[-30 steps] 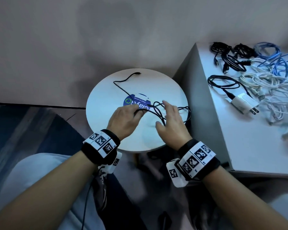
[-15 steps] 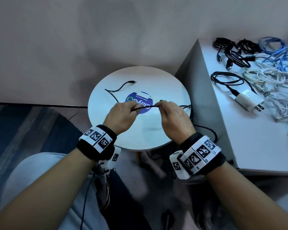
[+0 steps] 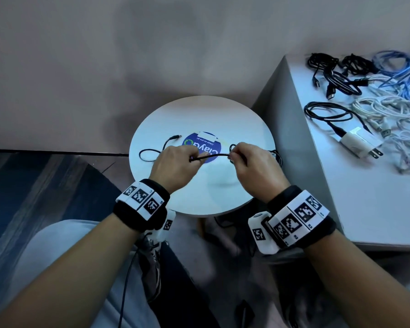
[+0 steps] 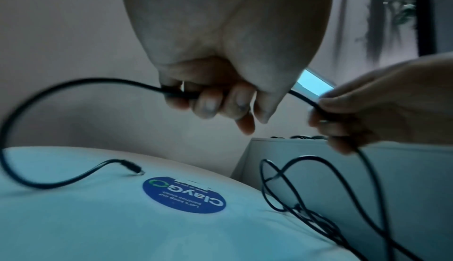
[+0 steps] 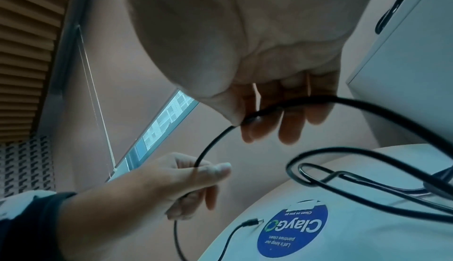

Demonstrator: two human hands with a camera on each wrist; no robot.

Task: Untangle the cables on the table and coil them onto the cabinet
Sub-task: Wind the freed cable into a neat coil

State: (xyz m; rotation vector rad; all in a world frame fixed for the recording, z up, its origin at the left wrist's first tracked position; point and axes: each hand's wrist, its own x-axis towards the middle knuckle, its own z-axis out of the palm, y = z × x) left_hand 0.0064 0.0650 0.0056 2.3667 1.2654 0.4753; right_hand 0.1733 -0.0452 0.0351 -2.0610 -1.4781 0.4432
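Left hand: the left hand (image 3: 173, 165) is curling its fingers (image 4: 208, 104) round a black cable (image 3: 210, 156) and holding it up above the round table (image 3: 246, 129).
Right hand: the right hand (image 3: 251, 165) is pinching the same cable between thumb and fingers (image 5: 289, 127), level with the left hand and a short way apart from it.
Cable between hands: a short stretch is running nearly straight from one grip to the other, off the tabletop.
Cable, left end: past the left hand it is looping down onto the table, and its plug (image 4: 132, 167) is lying on the tabletop just beside a blue round sticker (image 4: 183, 195).
Cable, right part: past the right hand it is hanging down into a loose tangle of loops (image 4: 306, 193) that is lying at the right edge of the table.
Table: it is standing just beside a white cabinet (image 3: 365, 209).
Cabinet top: black cables (image 3: 336, 72), a blue cable (image 3: 393, 65) and white cables (image 3: 388, 110) are lying there together with a white charger (image 3: 357, 144) that is touching a black coil (image 3: 327, 113).
Person: both wrists are wearing black bands with printed square markers (image 3: 140, 197).
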